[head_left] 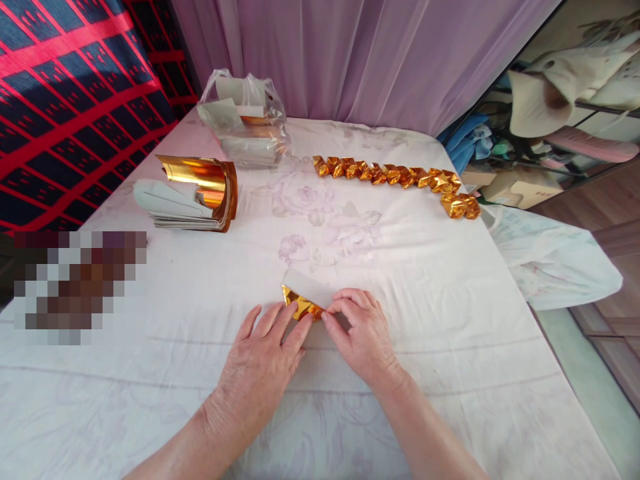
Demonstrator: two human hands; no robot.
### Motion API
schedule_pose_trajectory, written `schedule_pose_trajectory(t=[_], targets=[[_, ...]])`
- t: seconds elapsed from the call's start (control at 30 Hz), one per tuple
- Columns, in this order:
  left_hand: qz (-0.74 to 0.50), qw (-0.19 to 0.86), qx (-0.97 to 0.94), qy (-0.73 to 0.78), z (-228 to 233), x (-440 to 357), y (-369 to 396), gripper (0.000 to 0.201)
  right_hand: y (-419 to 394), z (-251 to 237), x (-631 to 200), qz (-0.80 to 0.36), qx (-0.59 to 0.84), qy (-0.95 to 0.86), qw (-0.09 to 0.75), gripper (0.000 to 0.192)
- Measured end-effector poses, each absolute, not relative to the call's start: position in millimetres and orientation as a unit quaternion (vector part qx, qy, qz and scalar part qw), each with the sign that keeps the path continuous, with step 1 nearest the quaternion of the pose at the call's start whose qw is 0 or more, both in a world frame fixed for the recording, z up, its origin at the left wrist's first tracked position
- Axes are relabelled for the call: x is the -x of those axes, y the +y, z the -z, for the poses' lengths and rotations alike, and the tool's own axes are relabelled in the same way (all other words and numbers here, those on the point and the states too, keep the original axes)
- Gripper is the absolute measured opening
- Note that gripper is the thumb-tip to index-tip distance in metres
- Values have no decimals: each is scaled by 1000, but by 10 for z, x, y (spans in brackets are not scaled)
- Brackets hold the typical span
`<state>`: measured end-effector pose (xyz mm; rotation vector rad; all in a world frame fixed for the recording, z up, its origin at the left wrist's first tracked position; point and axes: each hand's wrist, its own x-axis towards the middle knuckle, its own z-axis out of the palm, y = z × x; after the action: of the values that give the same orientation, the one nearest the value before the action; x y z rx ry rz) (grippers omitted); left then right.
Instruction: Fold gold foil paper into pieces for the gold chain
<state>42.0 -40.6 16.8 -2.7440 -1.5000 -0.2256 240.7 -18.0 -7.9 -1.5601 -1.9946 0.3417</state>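
Note:
A sheet of gold foil paper (302, 307), partly folded with its pale back showing along the upper side, lies on the tablecloth in front of me. The fingers of my left hand (267, 350) are spread, and their tips press on the gold face of the paper. Thumb and forefinger of my right hand (363, 333) pinch the sheet's right corner. Farther back on the right runs a row of folded gold foil pieces (385, 175). At the left stands a curled stack of gold foil sheets (227, 197) with pale backs.
Behind the curled stack is a clear plastic bag (250, 123) holding more sheets. A white plastic bag (555, 257) hangs by the table's right edge. Cluttered shelves (540, 147) stand at the right, and a purple curtain (320, 60) closes off the back. A blurred patch covers something at left.

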Motion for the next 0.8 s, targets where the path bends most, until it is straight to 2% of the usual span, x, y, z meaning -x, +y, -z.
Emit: schedule_pose_trajectory(t=[0.1, 0.3, 0.8], targets=[[67, 8, 877, -476, -163, -417, -410, 47, -175, 81, -2402, -129, 585, -745, 292, 9], [65, 15, 879, -472, -151, -418, -417, 41, -174, 86, -2396, -131, 586, -743, 295, 8], [68, 16, 875, -479, -155, -438, -426, 41, -163, 101, -2377, -121, 597, -735, 299, 10]])
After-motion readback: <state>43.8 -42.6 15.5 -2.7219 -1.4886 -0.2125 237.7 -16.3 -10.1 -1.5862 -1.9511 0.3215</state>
